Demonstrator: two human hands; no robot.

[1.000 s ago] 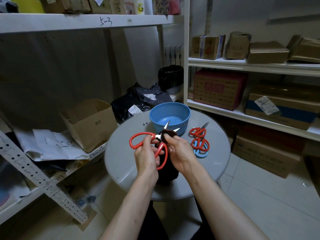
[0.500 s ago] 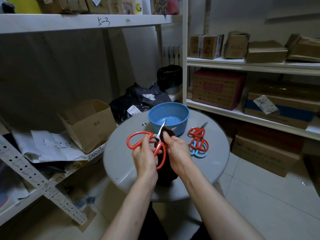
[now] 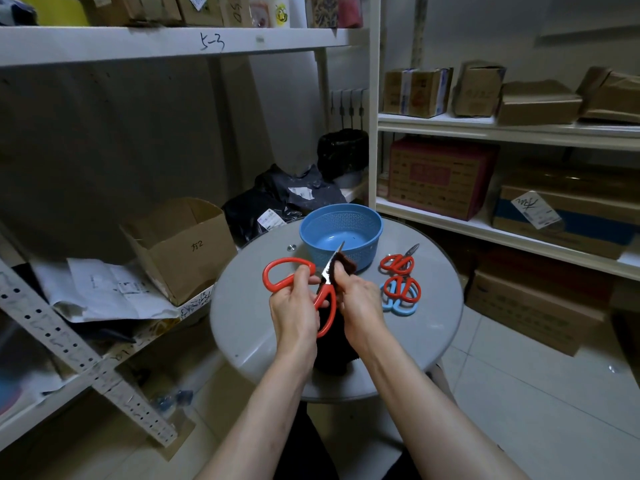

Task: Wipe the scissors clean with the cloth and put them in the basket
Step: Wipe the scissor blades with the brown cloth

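One view only, the head camera.

Left hand [image 3: 294,306]: fingers curled round the handles of the large red scissors [image 3: 322,295], held above the round table [image 3: 249,306] with the blade tip pointing up and away.

Right hand [image 3: 360,303]: thumb and fingers pinch the dark cloth [image 3: 334,355] against the blade near the pivot. The rest of the cloth hangs down between the wrists.

Judgement: wiping is under way and nothing has been put away yet. To do it well, keep the left grip steady. Draw the folded cloth from pivot to tip along the flat, with the fingers behind the fold and off the edge. Then turn the scissors for the other face.

Containers: the blue basket [image 3: 311,223] stands at the far side of the table, just beyond the blade tip, with nothing seen inside. Outside it, to its right, lie a small red pair [image 3: 398,263] and a red pair [image 3: 403,289] on a light-blue pair [image 3: 398,308]. The open cardboard box [image 3: 180,244] sits on the left shelf, its contents hidden.
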